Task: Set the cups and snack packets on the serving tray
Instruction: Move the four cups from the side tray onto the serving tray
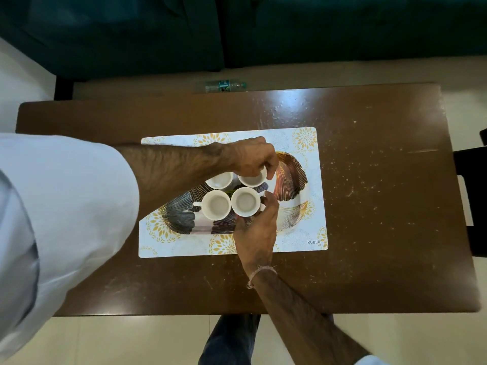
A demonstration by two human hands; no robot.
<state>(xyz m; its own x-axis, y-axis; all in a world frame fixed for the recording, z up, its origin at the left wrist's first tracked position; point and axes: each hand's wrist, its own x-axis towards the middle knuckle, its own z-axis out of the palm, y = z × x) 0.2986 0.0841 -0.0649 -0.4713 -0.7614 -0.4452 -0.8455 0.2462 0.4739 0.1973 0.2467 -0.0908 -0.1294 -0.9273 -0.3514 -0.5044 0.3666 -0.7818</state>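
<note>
Several white cups stand close together on the patterned serving tray (pixel 290 177). My left hand (pixel 250 156) reaches over the tray and is closed on the far right cup (pixel 253 179). My right hand (pixel 257 233) grips the near right cup (pixel 245 202) at its handle side. The near left cup (pixel 216 205) and the far left cup (pixel 220 179) stand free. A sliver of a yellow-green snack packet (pixel 229 191) shows between the cups; the rest of it is hidden.
The tray lies on a white placemat (pixel 316 243) with gold flowers, on a brown wooden table (pixel 382 193). A plastic water bottle (pixel 224 86) lies beyond the table's far edge. A dark green sofa fills the background.
</note>
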